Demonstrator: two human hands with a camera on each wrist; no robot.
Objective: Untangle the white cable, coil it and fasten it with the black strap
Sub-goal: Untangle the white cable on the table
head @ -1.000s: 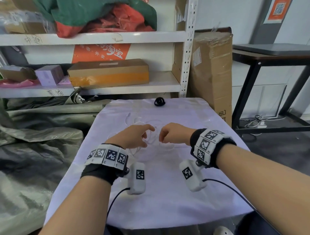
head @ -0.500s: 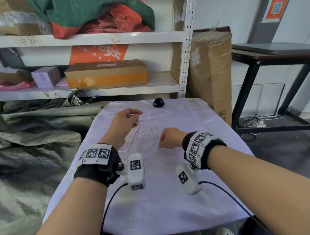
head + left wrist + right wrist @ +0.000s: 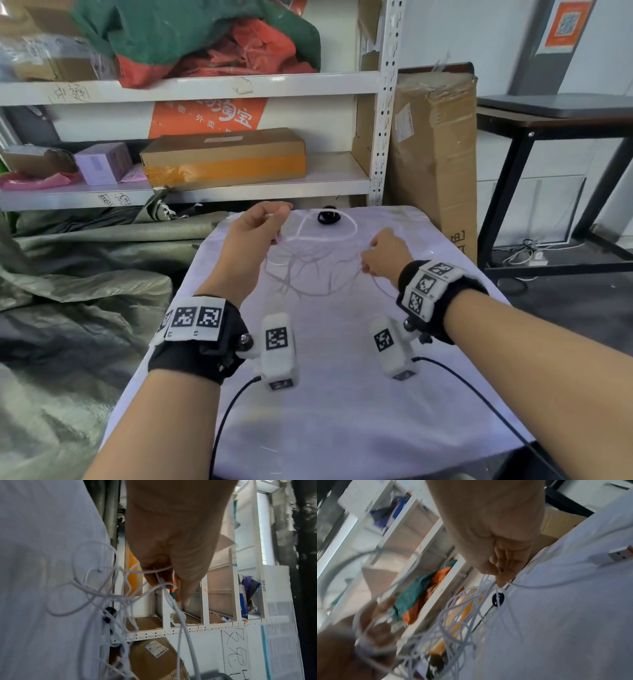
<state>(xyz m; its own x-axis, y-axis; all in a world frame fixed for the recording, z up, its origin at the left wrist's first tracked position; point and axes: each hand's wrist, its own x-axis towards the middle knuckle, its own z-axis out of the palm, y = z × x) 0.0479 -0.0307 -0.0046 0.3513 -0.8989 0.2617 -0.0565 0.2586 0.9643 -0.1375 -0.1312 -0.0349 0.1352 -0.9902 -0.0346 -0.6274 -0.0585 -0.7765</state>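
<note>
Both hands pinch the tangled white cable [image 3: 322, 240] above the bench [image 3: 342, 428], near the black strap [image 3: 328, 217]; only the right wrist view shows its USB plug [image 3: 614, 554].

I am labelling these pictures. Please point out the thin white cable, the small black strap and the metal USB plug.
thin white cable [image 3: 322, 238]: head view, on its far loop.
small black strap [image 3: 328, 218]: head view, its middle.
metal USB plug [image 3: 618, 554]: right wrist view, its metal shell.
</note>
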